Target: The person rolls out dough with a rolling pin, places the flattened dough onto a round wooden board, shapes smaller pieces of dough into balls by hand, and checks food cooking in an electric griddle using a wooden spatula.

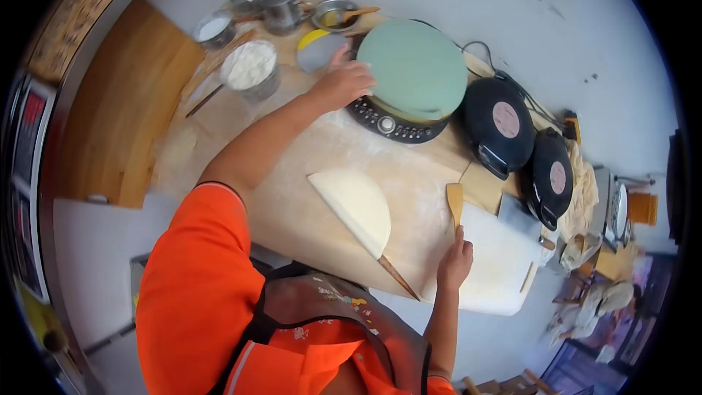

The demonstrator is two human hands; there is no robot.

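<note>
Gripping a wooden spatula (455, 201), the right hand (455, 260) is wrapped snugly round its handle at the near right of the tabletop (417, 175). The left hand (344, 85) is loosely curled at the left edge of that green-topped griddle (412, 69), can't tell if it's holding on. Half-moon dough (358, 201) sits left of the spatula, wooden stick (399, 278) poking out nearside.

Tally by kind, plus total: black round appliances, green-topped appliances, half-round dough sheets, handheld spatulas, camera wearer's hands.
Black round appliances: 2
Green-topped appliance: 1
Half-round dough sheet: 1
Handheld wooden spatula: 1
Wearer's hands, left hand and right hand: 2
Total: 7
</note>
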